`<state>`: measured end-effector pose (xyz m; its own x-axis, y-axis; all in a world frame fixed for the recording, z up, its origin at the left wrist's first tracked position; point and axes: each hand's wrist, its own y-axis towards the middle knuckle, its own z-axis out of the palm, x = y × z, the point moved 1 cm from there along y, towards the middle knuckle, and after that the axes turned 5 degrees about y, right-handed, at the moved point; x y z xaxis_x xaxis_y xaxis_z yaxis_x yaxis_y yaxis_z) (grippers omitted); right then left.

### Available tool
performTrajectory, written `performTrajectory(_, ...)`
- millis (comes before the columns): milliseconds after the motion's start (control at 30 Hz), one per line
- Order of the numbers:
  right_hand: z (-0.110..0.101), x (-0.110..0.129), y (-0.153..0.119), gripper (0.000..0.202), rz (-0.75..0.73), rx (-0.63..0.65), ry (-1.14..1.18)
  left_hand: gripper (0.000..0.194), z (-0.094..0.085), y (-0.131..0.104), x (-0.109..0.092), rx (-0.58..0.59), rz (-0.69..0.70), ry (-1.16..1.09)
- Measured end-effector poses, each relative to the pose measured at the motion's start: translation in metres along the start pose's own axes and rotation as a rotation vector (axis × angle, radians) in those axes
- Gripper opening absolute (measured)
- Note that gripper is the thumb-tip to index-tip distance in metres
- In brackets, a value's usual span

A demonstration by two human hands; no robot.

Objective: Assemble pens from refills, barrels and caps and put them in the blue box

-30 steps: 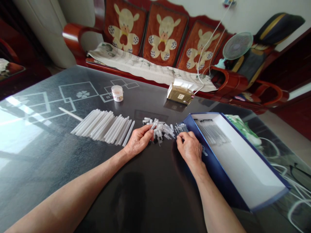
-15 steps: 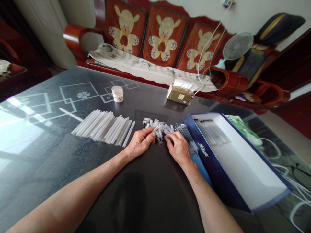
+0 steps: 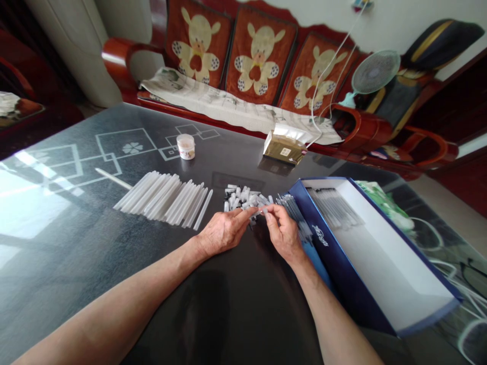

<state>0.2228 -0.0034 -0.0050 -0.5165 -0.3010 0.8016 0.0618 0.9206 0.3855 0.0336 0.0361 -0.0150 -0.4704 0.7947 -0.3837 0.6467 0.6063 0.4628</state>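
My left hand [image 3: 227, 230] and my right hand [image 3: 282, 229] meet at the fingertips just in front of a pile of small translucent and black pieces [image 3: 241, 196]. Both are closed, pinching a small clear piece [image 3: 259, 212] between them; its exact shape is too small to tell. To the left lies a row of whitish translucent tubes [image 3: 163, 198]. Beside my right hand, thin dark-tipped rods [image 3: 292, 210] lean by a blue box [image 3: 380, 243], which holds more thin rods [image 3: 337, 207] at its far end.
A small lidded cup [image 3: 186, 147] and a tissue box [image 3: 285, 146] stand farther back on the dark table [image 3: 171, 314]. A green-and-white packet [image 3: 384, 203] and white cables [image 3: 467, 294] lie right of the box. Beyond are a cushioned sofa and a fan [image 3: 375, 72].
My left hand has moved right and my right hand has turned slightly, so their fingertips, apart before, now meet at the small clear piece.
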Motion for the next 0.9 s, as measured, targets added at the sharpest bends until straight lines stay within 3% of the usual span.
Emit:
performTrajectory(100,0.0008,0.0003,-0.0008,0.018,0.035,-0.009,0.067,0.04,0.0004,0.0,0.0008,-0.007,0.006,0.019)
performTrajectory(267,0.0021,-0.0041,0.0007,0.033,0.239,-0.044,0.393,0.04,0.0005,0.0,0.0,0.005,0.015,0.02)
performTrajectory(500,0.0059,-0.0008,0.0034,0.027,0.46,-0.129,0.835,0.04,0.0001,0.0002,-0.0004,0.016,0.029,0.023)
performTrajectory(900,0.0103,0.0019,-0.0002,0.024,0.434,-0.062,0.791,0.037,-0.0025,0.0012,-0.0017,0.04,-0.014,-0.012)
